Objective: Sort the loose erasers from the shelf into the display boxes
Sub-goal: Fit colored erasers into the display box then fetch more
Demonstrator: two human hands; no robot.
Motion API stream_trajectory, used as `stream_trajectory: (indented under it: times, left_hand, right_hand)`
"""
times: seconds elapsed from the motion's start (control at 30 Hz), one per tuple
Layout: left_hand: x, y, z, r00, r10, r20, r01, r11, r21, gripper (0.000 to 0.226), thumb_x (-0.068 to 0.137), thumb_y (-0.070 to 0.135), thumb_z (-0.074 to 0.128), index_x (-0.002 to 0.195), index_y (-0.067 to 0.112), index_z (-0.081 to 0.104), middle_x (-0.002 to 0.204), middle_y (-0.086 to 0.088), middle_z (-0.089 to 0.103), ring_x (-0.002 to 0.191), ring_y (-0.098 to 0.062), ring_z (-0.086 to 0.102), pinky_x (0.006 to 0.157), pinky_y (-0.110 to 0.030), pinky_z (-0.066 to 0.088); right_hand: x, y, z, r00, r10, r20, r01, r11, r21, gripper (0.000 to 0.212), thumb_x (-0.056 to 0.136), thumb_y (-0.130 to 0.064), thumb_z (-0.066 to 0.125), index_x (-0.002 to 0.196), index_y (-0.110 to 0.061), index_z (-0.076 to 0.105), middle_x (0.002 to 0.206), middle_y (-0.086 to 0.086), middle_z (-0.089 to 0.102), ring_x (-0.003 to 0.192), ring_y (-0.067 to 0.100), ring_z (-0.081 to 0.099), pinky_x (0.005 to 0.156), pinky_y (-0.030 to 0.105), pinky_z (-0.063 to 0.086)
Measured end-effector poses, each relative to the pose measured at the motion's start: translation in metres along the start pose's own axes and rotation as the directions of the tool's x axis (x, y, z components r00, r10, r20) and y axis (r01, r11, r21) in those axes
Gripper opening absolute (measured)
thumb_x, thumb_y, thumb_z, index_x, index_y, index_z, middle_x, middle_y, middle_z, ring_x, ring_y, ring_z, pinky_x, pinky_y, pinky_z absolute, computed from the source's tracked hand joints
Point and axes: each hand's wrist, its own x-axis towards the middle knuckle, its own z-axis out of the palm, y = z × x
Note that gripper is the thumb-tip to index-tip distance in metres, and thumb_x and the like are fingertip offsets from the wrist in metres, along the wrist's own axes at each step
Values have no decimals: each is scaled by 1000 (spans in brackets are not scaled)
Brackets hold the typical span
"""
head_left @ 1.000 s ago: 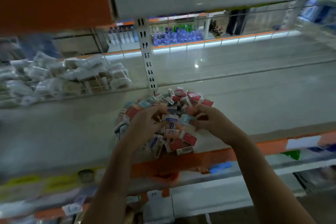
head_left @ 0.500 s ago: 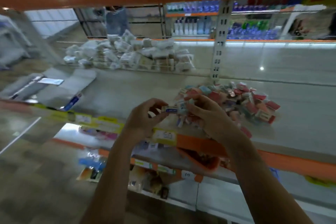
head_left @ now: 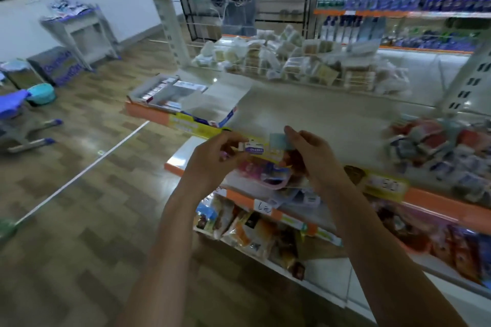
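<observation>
My left hand (head_left: 212, 159) pinches a white eraser with a blue sleeve (head_left: 252, 148) in front of the shelf's front edge. My right hand (head_left: 308, 156) holds a pale blue eraser (head_left: 277, 141) at its fingertips, with more erasers bunched in its palm. The two hands are close together. A heap of loose red, blue and white erasers (head_left: 441, 151) lies on the shelf (head_left: 318, 111) at the right. An open display box (head_left: 170, 95) with erasers lined up inside sits at the shelf's left end, beside a second open box (head_left: 218, 106).
White packets (head_left: 292, 61) are stacked behind a wire divider at the back of the shelf. Snack packs (head_left: 252, 231) fill the lower shelf. An upright post (head_left: 467, 79) stands at the right. Wooden floor, a cart (head_left: 24, 125) and a basin lie to the left.
Both hands lifted erasers off the heap and carried them left, off the shelf's front edge. My view swung left, so the heap now lies at the right and the display boxes came into sight.
</observation>
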Motion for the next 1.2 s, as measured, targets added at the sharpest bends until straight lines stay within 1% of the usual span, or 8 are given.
stream_trajectory:
  times: [0.17,0.4,0.6,0.73,0.8,0.9,1.03,1.2]
  left_hand:
    - [-4,-30,-34,1000,-7,-27,7,1000,13,25,82,21,69,92,42,60,82,30,61,80,6,57,62,-5,39]
    - [24,-76,-75,997,-23,-80,27,998,53,30,83,19,69,89,46,58,86,19,64,81,5,58,62,-8,40]
    - [90,-126,-113,994,3,-107,7,995,100,26,83,22,70,93,44,61,87,23,64,80,2,60,63,-9,42]
    - [128,-155,-132,992,-22,-126,34,995,95,35,82,22,71,88,55,58,85,30,62,72,4,58,64,-11,45]
    - [144,-169,-142,988,-32,-152,46,995,91,41,82,21,72,88,60,58,85,25,65,72,2,60,66,-16,49]
    - [164,-190,-157,980,-50,-190,56,998,30,40,81,16,72,85,54,61,85,10,68,73,-9,63,67,-19,50]
    - [189,-213,-181,983,-20,-183,30,998,51,37,81,14,72,84,49,59,82,27,64,73,3,59,65,-8,44]
    - [234,-247,-210,993,20,-116,-21,1000,-11,35,81,7,71,88,40,60,81,29,63,69,7,57,62,-6,42]
  right_hand:
    - [15,7,47,1000,-31,6,31,993,-114,31,88,-38,60,60,-24,62,52,-3,61,46,13,59,40,17,41]
    - [62,14,98,991,-65,118,87,977,-194,20,91,-31,57,80,-16,64,51,-2,61,40,7,54,38,14,38]
    - [143,5,138,973,-144,181,179,965,-193,18,93,-20,52,83,-16,67,45,1,51,37,10,43,37,16,30]
    - [191,-4,156,966,-96,242,156,957,-242,16,93,-22,53,85,-14,65,47,0,55,38,7,45,37,15,29]
    - [213,-7,168,963,-66,262,147,942,-302,13,92,-22,56,84,-14,64,49,-1,59,39,7,47,37,15,29]
    - [239,-9,185,958,-45,282,144,928,-343,10,91,-21,57,83,-17,61,54,1,64,39,7,43,39,15,29]
    - [271,-9,209,956,-42,291,157,911,-382,10,91,-20,56,82,-18,60,56,1,65,42,8,36,39,15,28]
    - [309,-6,241,974,-52,222,162,844,-511,8,89,-21,59,86,-14,61,59,0,65,44,6,45,41,14,35]
